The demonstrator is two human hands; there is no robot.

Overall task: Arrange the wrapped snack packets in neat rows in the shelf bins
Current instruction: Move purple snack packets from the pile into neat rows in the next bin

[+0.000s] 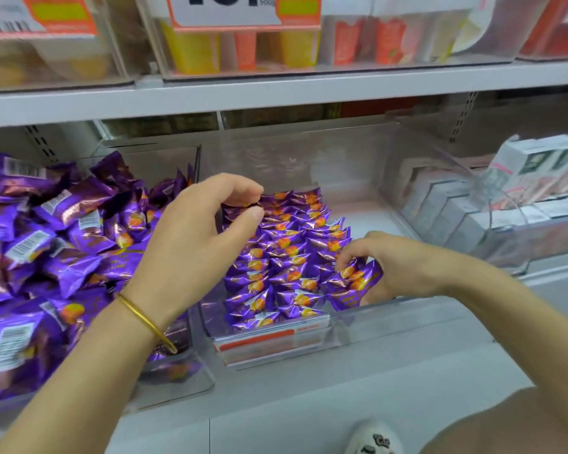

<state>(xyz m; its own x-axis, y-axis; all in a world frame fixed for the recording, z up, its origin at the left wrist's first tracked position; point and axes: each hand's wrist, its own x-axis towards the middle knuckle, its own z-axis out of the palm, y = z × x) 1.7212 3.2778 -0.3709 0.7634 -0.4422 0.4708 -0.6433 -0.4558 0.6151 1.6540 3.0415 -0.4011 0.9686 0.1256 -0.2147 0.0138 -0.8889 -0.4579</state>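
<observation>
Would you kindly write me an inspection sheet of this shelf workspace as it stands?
Surface: grey shelf bearing the clear middle bin.
Job's things: purple packets in neat rows in the middle bin, its right side unfilled; loose packets heaped to its left.
Clutter: label cards at the middle bin's front.
Hands: left hand curled above the rows, hold unclear; right hand grips a bunch of packets at the rows' front right.
Cables: nothing seen.
Surroundings: upper shelf with yellow packs; white boxes on the right; a shoe below.

Loose packets [46, 257] partly beyond the left edge, price sign [223, 13] beyond the top.
</observation>
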